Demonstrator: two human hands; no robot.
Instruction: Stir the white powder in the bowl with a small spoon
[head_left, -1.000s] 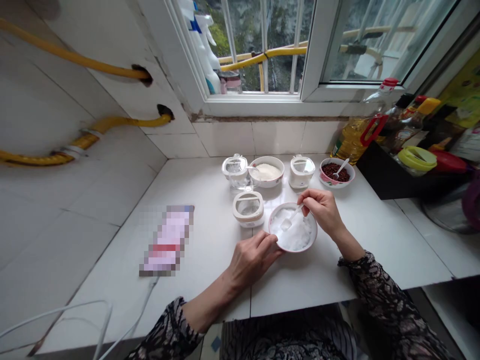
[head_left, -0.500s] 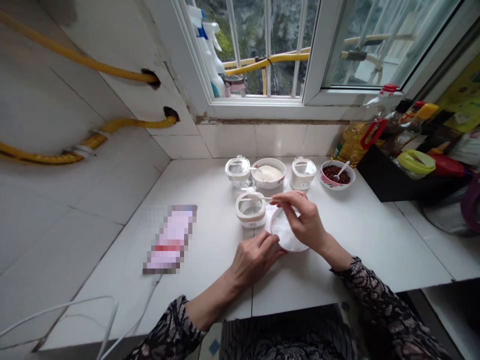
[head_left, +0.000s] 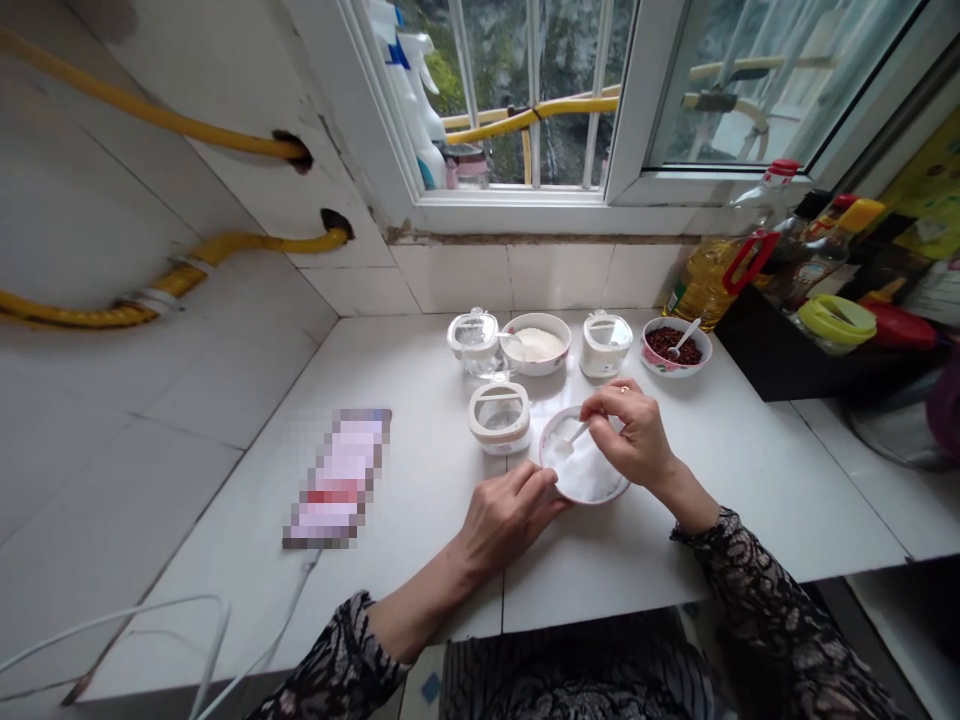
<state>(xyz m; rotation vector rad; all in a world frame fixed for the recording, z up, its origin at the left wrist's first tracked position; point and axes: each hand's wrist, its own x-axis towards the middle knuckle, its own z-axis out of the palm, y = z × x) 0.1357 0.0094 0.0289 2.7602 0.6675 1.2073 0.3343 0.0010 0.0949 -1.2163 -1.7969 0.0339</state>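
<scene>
At two o'clock, the pink-rimmed, white-filled bowl (head_left: 589,501) is being hidden by the right hand (head_left: 634,430), a spoon (head_left: 577,435) being pinched; at eight, it is being gripped by the left hand (head_left: 510,510).

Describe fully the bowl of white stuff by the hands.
The bowl is round and pale with a pinkish rim, perhaps plastic or ceramic. It stands upright on the white counter, near a pale-rimmed jar, and holds plenty of white, grainy-looking stuff. The left hand grips its left edge. The right hand holds a white spoon, its head at the stuff, and hides part of the bowl's right side.
</scene>
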